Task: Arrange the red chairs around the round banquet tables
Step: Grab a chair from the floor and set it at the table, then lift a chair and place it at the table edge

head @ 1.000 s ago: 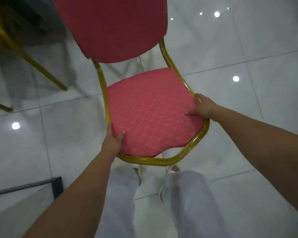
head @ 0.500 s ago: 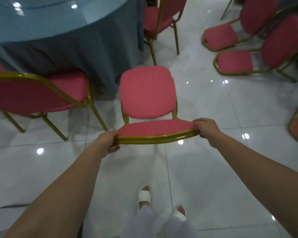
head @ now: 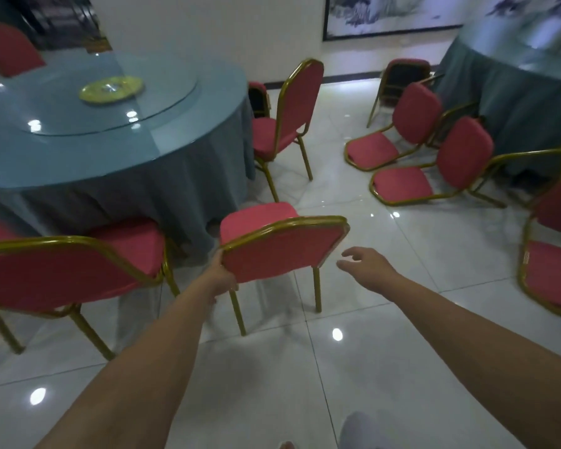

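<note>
**Desk:** What are you working on at the moment?

**Operator:** I'm seating the red chair nearest me at the round table. It's standing upright on the floor with its seat facing the tablecloth and close to it. It's sitting in the gap between the neighbouring chair on my left and the upright chair further round. To do this well, I'm thinking the push should come from both top corners of the backrest at once, so the chair slides straight instead of twisting. I'd stop once the seat front is just meeting the cloth, and I'm aiming for even spacing on both sides.

**Desk:** And the hands?

**Operator:** They're sitting apart. My left hand is gripping the left edge of the backrest, with the fingers wrapping behind the gold frame. My right hand is hanging open with its fingers spread and loosely bent. It's just beside the backrest's right corner, but it's touching nothing.

**Desk:** What are you seeing beyond that?

**Operator:** Over to the right, the tipped chairs are lying with their seats on the tiles, near the second table. I'm guessing those are coming next.
</note>
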The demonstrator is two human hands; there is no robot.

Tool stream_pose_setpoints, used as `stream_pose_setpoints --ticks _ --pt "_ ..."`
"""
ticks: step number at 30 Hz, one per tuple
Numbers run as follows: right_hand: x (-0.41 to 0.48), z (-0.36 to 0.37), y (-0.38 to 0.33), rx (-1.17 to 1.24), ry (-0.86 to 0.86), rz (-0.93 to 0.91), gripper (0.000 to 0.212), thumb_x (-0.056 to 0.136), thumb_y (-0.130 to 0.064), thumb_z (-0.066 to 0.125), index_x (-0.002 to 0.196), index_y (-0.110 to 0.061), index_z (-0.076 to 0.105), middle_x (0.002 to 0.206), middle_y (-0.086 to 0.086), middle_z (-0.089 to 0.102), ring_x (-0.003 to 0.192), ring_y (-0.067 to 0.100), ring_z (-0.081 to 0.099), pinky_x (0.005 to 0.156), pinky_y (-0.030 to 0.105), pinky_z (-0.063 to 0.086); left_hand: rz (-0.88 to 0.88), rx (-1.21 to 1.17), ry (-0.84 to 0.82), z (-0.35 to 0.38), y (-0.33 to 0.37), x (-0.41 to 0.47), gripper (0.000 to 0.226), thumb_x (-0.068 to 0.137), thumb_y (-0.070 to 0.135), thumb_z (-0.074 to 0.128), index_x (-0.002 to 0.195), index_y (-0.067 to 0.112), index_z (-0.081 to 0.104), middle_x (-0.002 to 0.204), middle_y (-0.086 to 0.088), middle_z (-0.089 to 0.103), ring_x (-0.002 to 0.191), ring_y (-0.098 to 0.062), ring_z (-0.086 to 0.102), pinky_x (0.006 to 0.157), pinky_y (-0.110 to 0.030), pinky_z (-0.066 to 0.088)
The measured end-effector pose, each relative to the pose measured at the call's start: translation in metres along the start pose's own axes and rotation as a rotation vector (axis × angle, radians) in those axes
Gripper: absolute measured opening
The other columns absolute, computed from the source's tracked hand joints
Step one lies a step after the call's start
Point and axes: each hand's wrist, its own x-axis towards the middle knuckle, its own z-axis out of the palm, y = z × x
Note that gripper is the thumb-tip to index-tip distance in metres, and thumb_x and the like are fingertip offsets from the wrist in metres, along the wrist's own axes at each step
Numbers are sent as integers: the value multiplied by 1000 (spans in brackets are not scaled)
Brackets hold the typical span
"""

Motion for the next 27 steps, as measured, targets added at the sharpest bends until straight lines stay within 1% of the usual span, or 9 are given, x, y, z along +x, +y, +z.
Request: stream_pose_setpoints --ticks 2,4,6,8,11,15,19,23,27 --pt "6 -7 -1 -1 -5 7 47 90 -44 65 131 -21 60 135 7 56 115 21 54 90 33 43 -3 274 -38 -13 15 13 87 85 13 67 154 35 19 154 -9 25 133 -33 37 101 -48 44" --pt "16 -16 0 23 0 -1 44 91 -43 64 129 -22 60 132 5 57 108 17 53 88 32 43 39 308 79 -16 36 23 78 85 19 68 153 29 31 155 -11 28 137 -35 38 112 -47 37" --pt "30 -27 4 82 18 -6 40 92 -41 64 127 -22 62 129 4 59 109 17 55 88 32 45 190 173 263 -3 65 26 58 86 20 61 142 23 47 140 -7 50 114 -27 58 94 -41 54" --pt "46 -38 11 147 36 2 37 92 -39 64 125 -22 63 127 3 61 111 17 56 89 32 47 349 111 269 26 102 25 40 88 19 58 127 28 59 124 0 59 92 -14 61 72 -32 58" --pt "77 -63 25 229 54 -1 35 94 -38 63 126 -25 62 128 1 59 115 18 56 89 31 45 480 88 104 84 157 30 33 86 18 59 116 33 64 114 7 63 94 -7 59 75 -28 56" --pt "122 -122 60 334 130 -32 33 94 -37 64 126 -29 62 128 -5 58 118 13 53 83 25 42 500 65 -11 160 233 58 38 89 15 60 126 26 61 120 0 60 106 -17 60 89 -37 56" --pt "149 -185 120 379 264 34 35 92 -39 65 126 -34 60 130 -11 57 121 9 52 87 25 41 444 99 -40 219 304 94 49 92 18 57 139 30 49 136 -5 44 80 -3 54 60 -18 51" --pt "184 -232 168 321 280 113 44 91 -41 66 133 -33 55 138 -7 54 127 11 49 95 27 38 436 200 -58 252 351 132 56 91 22 59 144 31 42 149 -1 37 128 -20 45 104 -32 42" --pt "230 -265 185 287 235 123 50 92 -44 63 139 -33 51 143 -6 50 132 14 45 100 28 37 400 299 -63 271 382 168 66 89 20 61 149 29 36 154 1 35 138 -21 36 114 -41 34"
